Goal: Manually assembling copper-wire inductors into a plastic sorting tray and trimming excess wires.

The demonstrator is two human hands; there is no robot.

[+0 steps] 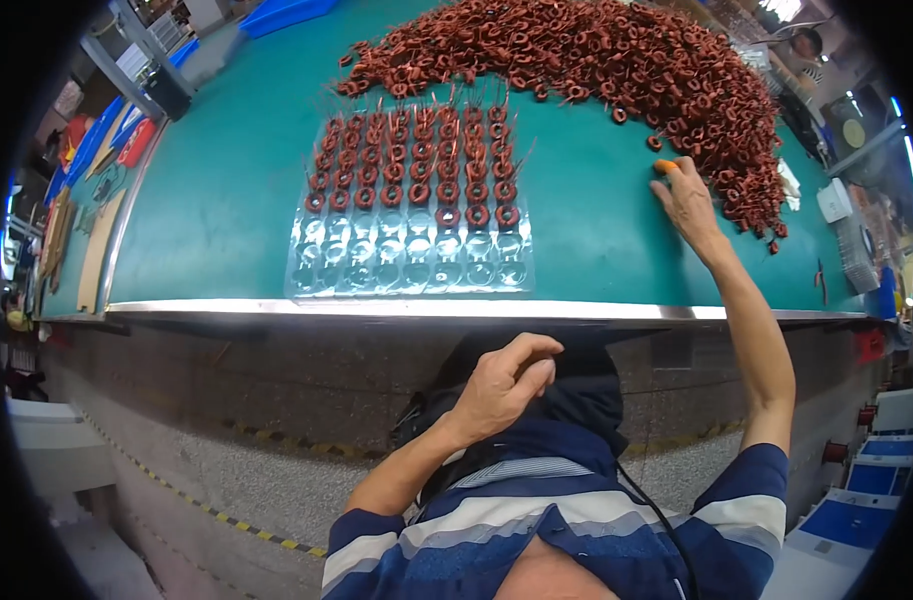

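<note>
Copper-wound ring coils (616, 55) with loose wire ends lie heaped across the far right of the green table. At the near side of this heap is my right hand (688, 205), an orange cover on one finger. Its thumb and that finger are apart, with nothing visible between them. A clear plastic tray (411, 283) with round pockets lies left of it. Coils stand in its far rows and in three pockets of a nearer row at the right. My left hand (501, 385) hovers over my lap, fingers half bent, thumb and forefinger apart, holding nothing visible.
A metal strip (416, 311) edges the table's near side. Far left are a blue bin (281, 14) and a metal stand (141, 60). Small cutters (821, 282) and clear plastic trays (856, 250) lie at the right end. A single coil (654, 143) sits just beyond my right hand.
</note>
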